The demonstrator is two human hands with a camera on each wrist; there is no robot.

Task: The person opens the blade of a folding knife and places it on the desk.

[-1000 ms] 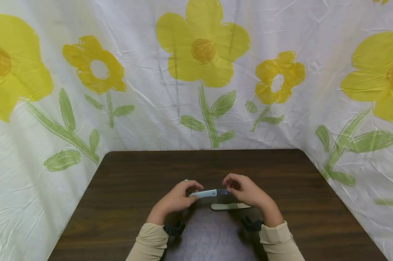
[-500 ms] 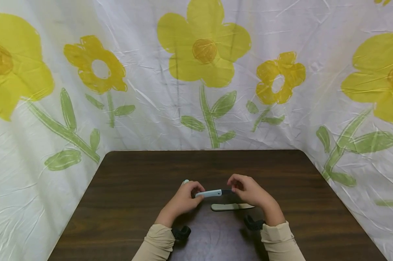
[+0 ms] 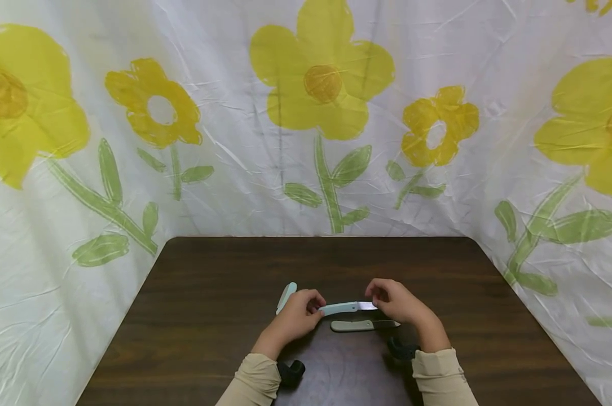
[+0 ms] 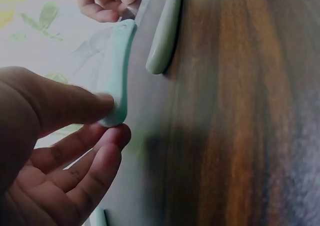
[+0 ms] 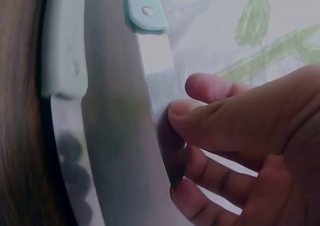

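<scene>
A small knife with a mint-coloured handle [image 3: 339, 308] is stretched between both hands above the table. My left hand [image 3: 296, 314] pinches the butt end of its handle between thumb and fingers, as the left wrist view shows. On the other side, my right hand [image 3: 401, 303] has its thumb on the flat of the blade [image 5: 156, 68] and its fingers behind it, near the tip. A second knife, with a grey-green handle [image 3: 352, 326], lies just in front, its blade pointing right. Behind my left hand lies another mint-coloured long, slim object [image 3: 287, 296], partly covered by the hand.
The dark wood-grain table [image 3: 209, 270] has its far edge against a white cloth [image 3: 229, 208] printed with yellow flowers. That cloth also closes in the left and right sides. A black band with a camera [image 3: 291, 372] sits on each wrist.
Both hands have moved right together with the mint knife. The mint object behind my left hand now shows more, and the grey-green knife's blade has come into fuller view. The head view has shifted slightly.
</scene>
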